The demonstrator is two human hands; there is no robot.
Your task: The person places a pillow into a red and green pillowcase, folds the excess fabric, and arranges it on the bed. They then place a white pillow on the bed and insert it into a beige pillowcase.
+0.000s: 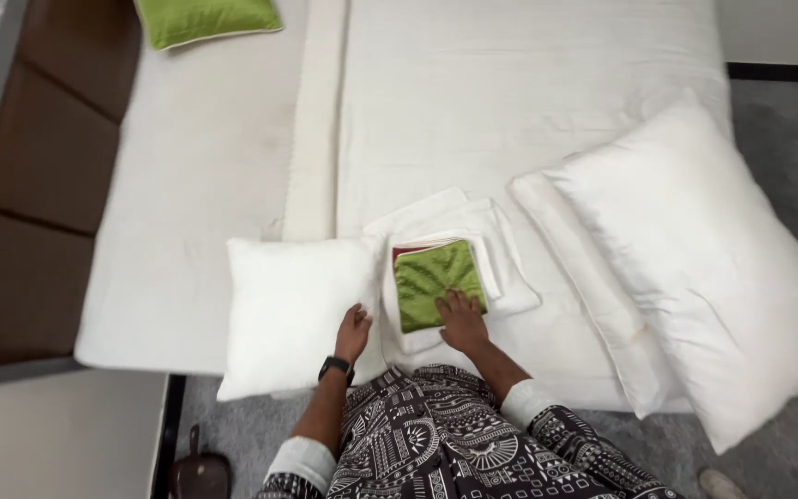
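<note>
While right hand (462,319) presses green cloth (436,282) (atop white stack (510,268)).

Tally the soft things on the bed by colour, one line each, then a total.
White pillows: 3, namely the small square pillow under the left hand and two large pillows stacked at the right.
White folded linens: 1 stack.
Green folded cloth: 1, under the right hand.
Green cushion: 1.
Total: 6.

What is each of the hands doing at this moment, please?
Left hand: open, resting on small white pillow.
Right hand: open, flat on green folded cloth.
</note>
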